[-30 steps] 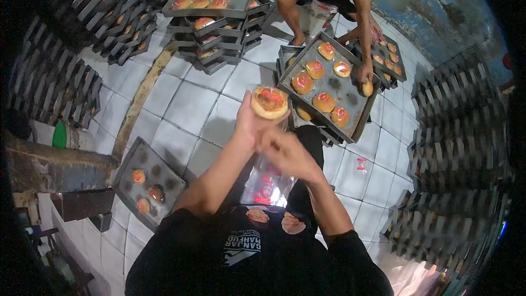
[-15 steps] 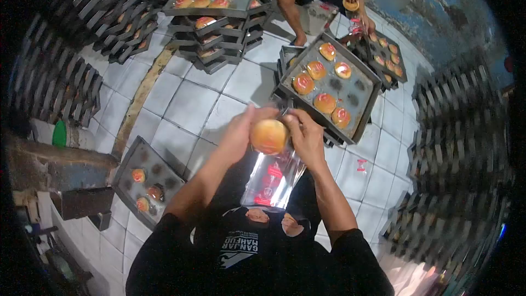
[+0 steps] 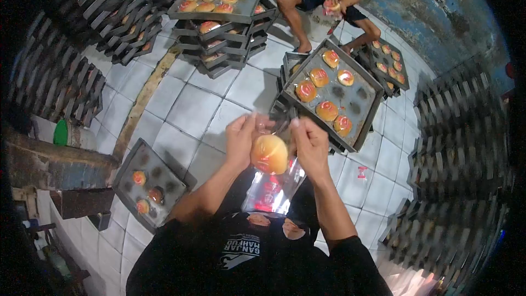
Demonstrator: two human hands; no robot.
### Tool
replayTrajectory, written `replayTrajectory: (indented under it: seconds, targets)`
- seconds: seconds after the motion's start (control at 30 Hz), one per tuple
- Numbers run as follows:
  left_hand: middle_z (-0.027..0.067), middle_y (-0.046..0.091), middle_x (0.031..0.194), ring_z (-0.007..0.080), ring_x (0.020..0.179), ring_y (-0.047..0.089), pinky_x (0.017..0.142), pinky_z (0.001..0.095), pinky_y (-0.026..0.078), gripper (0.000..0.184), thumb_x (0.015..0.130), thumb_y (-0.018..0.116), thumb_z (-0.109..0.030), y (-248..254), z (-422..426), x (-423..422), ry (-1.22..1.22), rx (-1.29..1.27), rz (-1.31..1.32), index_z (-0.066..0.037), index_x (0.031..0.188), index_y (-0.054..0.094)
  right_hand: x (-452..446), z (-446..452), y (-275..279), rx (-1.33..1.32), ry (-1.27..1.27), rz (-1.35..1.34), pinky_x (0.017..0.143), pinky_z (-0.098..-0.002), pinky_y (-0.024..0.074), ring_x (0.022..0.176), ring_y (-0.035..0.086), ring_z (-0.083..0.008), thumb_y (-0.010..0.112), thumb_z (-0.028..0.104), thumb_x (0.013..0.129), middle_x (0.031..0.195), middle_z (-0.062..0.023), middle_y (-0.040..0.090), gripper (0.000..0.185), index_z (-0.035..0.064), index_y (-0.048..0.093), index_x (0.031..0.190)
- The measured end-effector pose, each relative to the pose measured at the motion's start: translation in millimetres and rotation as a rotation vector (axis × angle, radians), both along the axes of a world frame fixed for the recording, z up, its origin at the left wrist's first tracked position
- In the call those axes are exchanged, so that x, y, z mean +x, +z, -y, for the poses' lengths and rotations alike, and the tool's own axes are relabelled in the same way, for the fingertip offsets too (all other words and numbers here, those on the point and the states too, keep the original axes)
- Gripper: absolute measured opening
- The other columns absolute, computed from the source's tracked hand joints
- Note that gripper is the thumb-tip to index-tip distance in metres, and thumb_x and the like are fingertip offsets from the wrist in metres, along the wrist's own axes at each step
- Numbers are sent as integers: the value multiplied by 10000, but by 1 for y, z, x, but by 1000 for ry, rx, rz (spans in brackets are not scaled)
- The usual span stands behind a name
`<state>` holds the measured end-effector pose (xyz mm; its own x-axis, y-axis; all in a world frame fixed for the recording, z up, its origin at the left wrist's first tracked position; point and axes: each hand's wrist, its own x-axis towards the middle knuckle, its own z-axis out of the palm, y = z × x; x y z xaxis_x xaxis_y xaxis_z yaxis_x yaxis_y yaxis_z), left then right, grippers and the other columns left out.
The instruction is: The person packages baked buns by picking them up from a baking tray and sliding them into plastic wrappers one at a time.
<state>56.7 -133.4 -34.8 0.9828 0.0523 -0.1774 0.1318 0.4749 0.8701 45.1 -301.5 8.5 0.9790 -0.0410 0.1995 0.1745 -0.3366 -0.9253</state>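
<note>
At the frame's centre, my left hand (image 3: 239, 143) and right hand (image 3: 312, 149), fingers pinched closed, hold a clear plastic bag (image 3: 278, 126) around a round golden-brown bun (image 3: 269, 154).

The camera sits on my head, looking forward and down: my shirt (image 3: 241, 279) nearest at the bottom, my left hand (image 3: 239, 142) and right hand (image 3: 311, 151) mid-view, floor (image 3: 193, 107) beyond, wall (image 3: 452, 30) farther off, all widely curved.

The bun (image 3: 269, 154), earlier on the left hand (image 3: 239, 142), now hangs between both hands.
</note>
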Motion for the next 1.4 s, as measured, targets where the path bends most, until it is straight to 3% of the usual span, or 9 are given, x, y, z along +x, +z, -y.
replayTrajectory:
  seconds: [0.2,0.4,0.53,0.67,0.77,0.9,1.03,1.3,1.4]
  targets:
    - [70,670,1099,154,914,624,810,303,501,338,1036,568,-236,1,-16,26,236,543,212,14,867,719,34,25,-2,288,21,-301,435,-225,314,472,371,-41,545,380,1057,589,47,450,413,123,524,734]
    - [64,629,1082,135,978,592,911,266,431,296,998,622,-180,-57,-35,-22,-67,210,-103,-4,762,655,-44,23,-102,386,106,-655,591,-278,528,647,639,-120,550,317,1054,793,-56,696,345,20,677,932]
    - [73,642,1104,138,1018,592,934,265,433,190,979,651,-163,-39,-18,2,-240,-58,-64,1,884,666,-47,31,-47,637,-9,-543,699,-286,552,755,673,-140,551,215,1051,932,-79,725,268,-12,688,1012]
    - [92,649,1204,152,1121,601,1002,288,445,290,960,674,-148,8,29,19,-227,114,85,25,1189,631,-19,106,-12,-426,-324,133,841,-418,553,943,690,-372,608,245,1000,1069,-161,719,262,7,666,1093]
    - [167,548,1408,274,1315,516,1098,405,407,454,943,676,-132,-7,22,-1,-302,589,364,-15,1364,552,-16,157,-30,-981,-604,278,836,-406,554,1042,686,-334,645,154,969,1156,-175,685,268,31,622,1206]
    - [192,451,1509,406,1442,353,1148,531,343,429,904,702,-144,-16,1,-56,-424,1366,795,-94,1322,624,-74,136,-56,-727,-400,-215,945,-443,520,1193,609,-385,717,211,910,1348,-182,606,463,48,571,1319]
    - [130,451,1532,431,1461,310,1143,576,340,260,827,746,-152,-23,-12,-67,-403,1360,955,-107,1082,738,-117,90,-71,-520,-12,-44,1122,-483,376,1362,443,-432,783,253,839,1437,-250,499,632,-9,539,1360]
    - [120,522,1470,364,1392,438,1065,471,475,407,804,753,-32,-26,-19,-79,-294,1319,1222,-81,1206,706,-104,86,-17,-330,203,-69,892,-393,494,1009,616,-324,756,118,845,1040,-157,646,325,-2,642,1124]
    - [168,559,1384,301,1297,509,1009,422,501,350,883,704,-49,14,-15,-87,-684,662,290,-15,1231,676,-101,83,25,-246,346,-149,803,-364,520,900,652,-300,709,75,880,954,-136,667,180,0,675,1040]
